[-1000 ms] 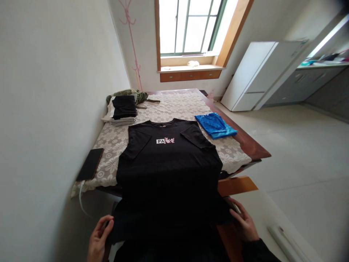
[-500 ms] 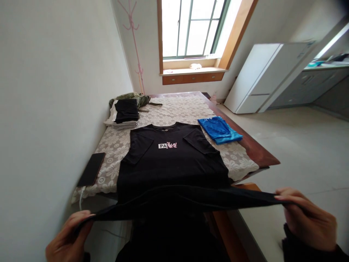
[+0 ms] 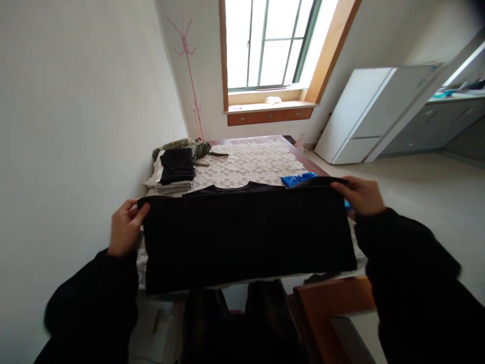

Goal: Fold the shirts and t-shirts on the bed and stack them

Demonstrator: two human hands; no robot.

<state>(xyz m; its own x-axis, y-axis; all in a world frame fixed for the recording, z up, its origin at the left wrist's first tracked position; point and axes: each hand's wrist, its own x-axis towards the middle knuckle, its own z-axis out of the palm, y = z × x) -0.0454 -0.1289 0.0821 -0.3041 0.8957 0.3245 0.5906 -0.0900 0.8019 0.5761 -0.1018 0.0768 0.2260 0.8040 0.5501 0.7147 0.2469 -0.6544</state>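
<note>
A black T-shirt (image 3: 246, 232) is stretched between my two hands, its lower part lifted and hanging like a curtain over the near side of the table. My left hand (image 3: 127, 225) pinches one corner of the hem at the left. At the right, my right hand (image 3: 359, 196) grips the other corner. The neckline shows behind the raised cloth, lying on the lace tablecloth (image 3: 246, 159). The chest print is hidden by the lifted fabric.
Folded clothes (image 3: 176, 167) are stacked at the table's left, beside a green strapped item (image 3: 197, 147). Blue folded cloth (image 3: 297, 179) is partly hidden behind the shirt. A wooden chair (image 3: 333, 298) stands at the near right. The wall is close on the left.
Both hands have moved up, forward and closer together, raising the hem. The lifted cloth now covers the print, the sleeves, the phone and part of the blue cloth.
</note>
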